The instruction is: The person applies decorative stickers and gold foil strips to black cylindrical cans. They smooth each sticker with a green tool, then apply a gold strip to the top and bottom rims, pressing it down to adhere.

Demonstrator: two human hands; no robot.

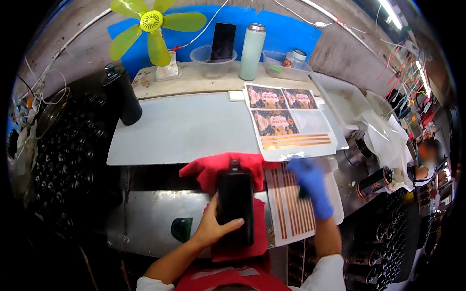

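Black bottle (236, 206) — in left hand (213, 227), right hand (313, 186) apart.

The held bottle (236, 206) is left of the strip sheet (292, 211), the flask (252, 54) behind (right of the fan (151, 22)).

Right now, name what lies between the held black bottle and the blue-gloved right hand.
In the head view: some red cloth, then part of the copper-striped sheet.

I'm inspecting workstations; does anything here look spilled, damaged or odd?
No spill or damage stands out. On the printed sheet, the near right panel looks blank while the other three carry pictures, so the set seems incomplete. Also, the right hand is gloved while the left hand is bare.
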